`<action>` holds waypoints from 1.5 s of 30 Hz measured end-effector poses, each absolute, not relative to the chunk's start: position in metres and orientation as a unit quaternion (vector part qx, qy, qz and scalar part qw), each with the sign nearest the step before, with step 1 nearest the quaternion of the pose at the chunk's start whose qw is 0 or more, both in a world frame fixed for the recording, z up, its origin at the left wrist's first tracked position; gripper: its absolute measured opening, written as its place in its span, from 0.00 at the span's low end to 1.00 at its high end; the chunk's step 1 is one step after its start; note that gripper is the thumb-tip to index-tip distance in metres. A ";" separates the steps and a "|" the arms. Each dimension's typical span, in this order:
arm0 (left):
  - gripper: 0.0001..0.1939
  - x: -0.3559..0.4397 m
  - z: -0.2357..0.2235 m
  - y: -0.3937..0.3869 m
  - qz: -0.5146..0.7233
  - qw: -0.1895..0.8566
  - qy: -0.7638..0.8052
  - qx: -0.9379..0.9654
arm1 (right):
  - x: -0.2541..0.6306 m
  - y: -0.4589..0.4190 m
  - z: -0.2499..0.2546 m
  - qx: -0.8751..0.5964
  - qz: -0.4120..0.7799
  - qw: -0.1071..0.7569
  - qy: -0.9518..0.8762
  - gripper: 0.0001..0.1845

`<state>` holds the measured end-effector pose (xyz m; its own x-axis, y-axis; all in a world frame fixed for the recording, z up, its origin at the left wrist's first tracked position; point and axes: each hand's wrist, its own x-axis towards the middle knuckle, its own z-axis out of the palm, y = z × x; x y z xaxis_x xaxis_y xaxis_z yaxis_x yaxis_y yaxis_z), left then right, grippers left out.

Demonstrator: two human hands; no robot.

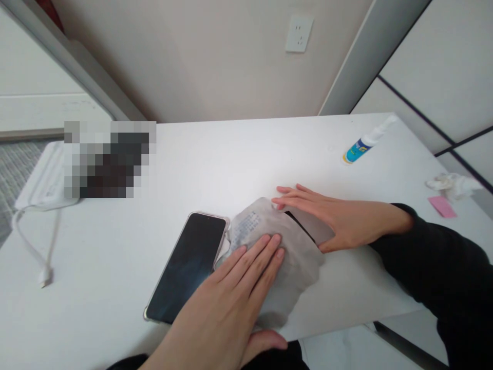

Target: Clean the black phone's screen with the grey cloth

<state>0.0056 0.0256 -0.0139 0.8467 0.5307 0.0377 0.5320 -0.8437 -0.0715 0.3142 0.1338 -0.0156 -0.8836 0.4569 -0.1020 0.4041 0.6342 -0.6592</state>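
The grey pouch point(296, 267) lies on the white table point(231, 154), its lower end just short of the table's front edge. Its material looks soft and thin, and it is creased. Small blue print near its top is too blurred to read. A dark slit runs across its upper right part.

The left hand point(227, 293) lies flat on the pouch, fingers together and unclenched, covering much of its left side. The right hand point(339, 223) comes in from the pouch's right, open and not gripping. Its fingertips point(283, 198) sit by the top edge, and its palm rests beside the slit. Whether any fingers reach inside, I cannot tell. A black sleeve point(427, 252) covers that forearm.

Just left of the pouch, and touching it, lies a dark phone point(185, 267) in a clear case. Farther left, a pixelated patch point(110, 159) hides part of a white object, and a white cable point(42, 267) trails from it. Beyond the pouch stands no upright thing: a blue-and-white bottle point(364, 144) lies on its side. To the right are a crumpled tissue point(452, 185) and a pink slip point(442, 206).
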 end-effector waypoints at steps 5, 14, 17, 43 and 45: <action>0.57 -0.022 -0.014 0.015 -0.001 0.076 -0.231 -0.970 | 0.308 0.132 -0.017 -0.268 0.350 0.072 -0.895 0.47; 0.56 0.015 -0.014 0.054 0.011 -0.016 -0.213 -0.977 | 0.307 0.137 -0.030 -0.239 0.334 0.109 -0.905 0.39; 0.53 0.036 -0.018 0.075 0.014 -0.085 -0.208 -0.974 | 0.308 0.137 -0.034 -0.228 0.323 0.116 -0.911 0.33; 0.53 0.036 -0.011 0.083 0.042 -0.039 -0.155 -0.986 | 0.312 0.138 -0.044 -0.216 0.289 0.146 -0.921 0.33; 0.52 0.030 -0.011 0.082 0.040 -0.038 -0.160 -0.986 | 0.312 0.138 -0.043 -0.215 0.293 0.146 -0.920 0.29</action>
<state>0.0302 0.0817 -0.0112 0.9458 0.3117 -0.0915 0.3178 -0.9462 0.0614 0.3117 0.1379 -0.0434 -0.8653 0.4805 0.1426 0.3095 0.7362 -0.6018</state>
